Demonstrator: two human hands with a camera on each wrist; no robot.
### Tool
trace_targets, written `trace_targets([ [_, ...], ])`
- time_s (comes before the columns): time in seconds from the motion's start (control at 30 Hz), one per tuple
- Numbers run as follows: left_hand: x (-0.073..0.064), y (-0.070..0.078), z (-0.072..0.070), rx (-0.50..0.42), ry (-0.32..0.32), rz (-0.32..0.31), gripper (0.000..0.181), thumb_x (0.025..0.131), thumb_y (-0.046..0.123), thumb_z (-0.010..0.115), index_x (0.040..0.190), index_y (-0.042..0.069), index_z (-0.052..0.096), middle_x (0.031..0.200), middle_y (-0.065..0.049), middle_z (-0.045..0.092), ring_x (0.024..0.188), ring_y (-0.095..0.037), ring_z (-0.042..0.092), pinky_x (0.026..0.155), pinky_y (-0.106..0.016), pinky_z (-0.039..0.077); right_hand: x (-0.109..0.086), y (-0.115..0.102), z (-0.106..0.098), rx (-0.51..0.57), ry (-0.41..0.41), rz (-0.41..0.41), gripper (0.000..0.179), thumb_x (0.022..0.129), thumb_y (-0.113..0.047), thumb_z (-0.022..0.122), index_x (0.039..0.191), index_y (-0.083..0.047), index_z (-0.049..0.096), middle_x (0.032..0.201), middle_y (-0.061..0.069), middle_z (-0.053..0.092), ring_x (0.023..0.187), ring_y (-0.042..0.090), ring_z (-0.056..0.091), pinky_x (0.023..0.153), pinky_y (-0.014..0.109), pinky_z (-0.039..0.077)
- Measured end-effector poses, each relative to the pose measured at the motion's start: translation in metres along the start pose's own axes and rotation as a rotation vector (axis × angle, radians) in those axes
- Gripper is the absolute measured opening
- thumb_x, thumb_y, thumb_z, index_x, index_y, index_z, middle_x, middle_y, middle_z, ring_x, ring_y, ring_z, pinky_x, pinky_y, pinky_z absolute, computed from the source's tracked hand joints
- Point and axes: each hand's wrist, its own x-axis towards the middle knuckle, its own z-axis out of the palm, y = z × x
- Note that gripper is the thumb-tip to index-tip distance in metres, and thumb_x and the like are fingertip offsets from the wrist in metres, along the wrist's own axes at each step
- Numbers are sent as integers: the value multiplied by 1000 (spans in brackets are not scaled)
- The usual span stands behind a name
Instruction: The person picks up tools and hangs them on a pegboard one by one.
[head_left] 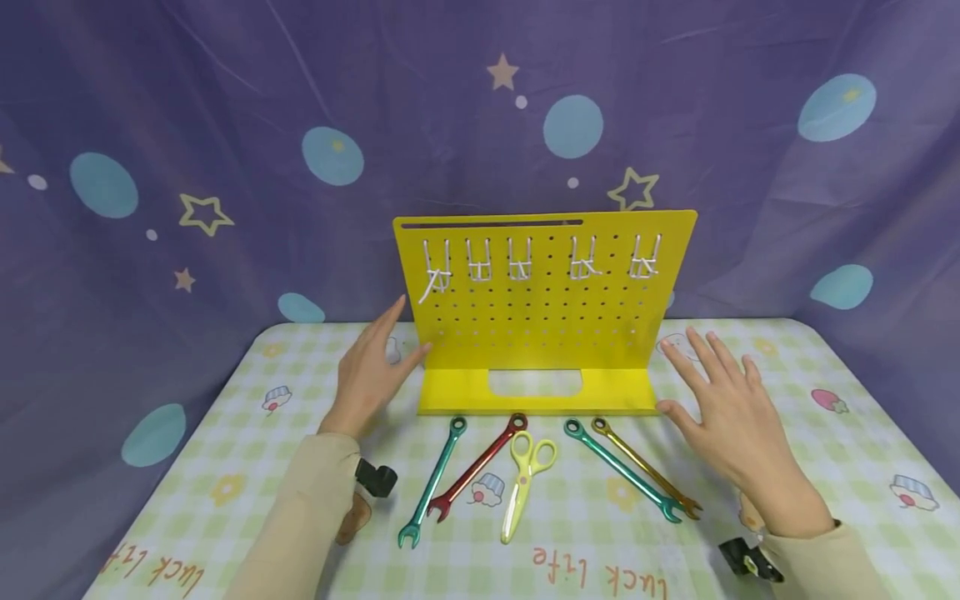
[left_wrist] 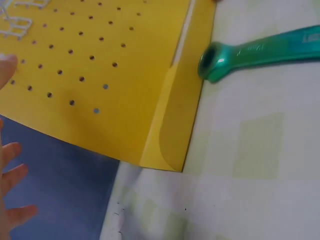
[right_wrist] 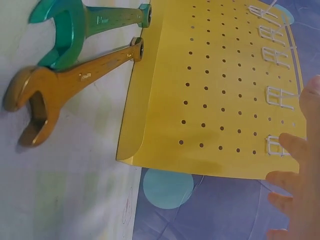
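A yellow pegboard (head_left: 536, 317) stands upright on its bent base, with white wire hooks (head_left: 519, 260) along its upper part. My left hand (head_left: 367, 371) is spread at the board's left edge, thumb toward the lower corner, holding nothing. On the other side my right hand (head_left: 723, 408) reaches toward the right edge with fingers apart and nothing in them. In front of the base lie a green wrench (head_left: 433, 482), a red wrench (head_left: 480, 467), yellow scissors (head_left: 522, 487), a second green wrench (head_left: 622, 469) and a gold wrench (right_wrist: 47, 92).
A pale green checked tablecloth (head_left: 585, 546) with printed cakes and lettering covers the table. Behind it hangs a purple curtain (head_left: 450, 100) with stars and blue ovals. Black wrist cameras sit by the left sleeve (head_left: 292, 508) and the right sleeve (head_left: 825, 567).
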Motion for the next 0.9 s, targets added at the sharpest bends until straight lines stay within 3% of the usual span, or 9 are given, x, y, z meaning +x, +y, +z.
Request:
trace_targets([
  [0.13,9,-1,5,-34,-36,-43,84,90,71,52,158,39,14,160,-7,28,144,-34,30,109,-62,28,0,1,0,5,-1,-3,76,94,-38,66,158,-24,27,164,12,17,149,36,13,115,64,3],
  [0.3,20,2,9,-139,-49,-114,88,88,67,60,158,35,17,159,-5,32,143,-33,32,111,-59,29,1,0,0,22,0,-7,78,92,-35,69,157,-25,28,163,12,20,149,35,14,115,63,4],
  [0.53,33,1,18,-400,35,-100,82,87,43,75,155,24,33,138,-10,55,125,-27,53,100,-45,47,2,-2,1,45,-10,-7,75,94,-36,67,157,-25,28,163,13,20,149,34,14,117,59,3],
  [0.9,42,5,29,-510,135,-162,43,89,25,76,126,12,58,119,-8,61,104,-27,59,86,-41,52,2,-1,-2,102,-1,-30,72,97,-33,64,158,-23,27,160,13,28,149,32,16,118,57,4],
])
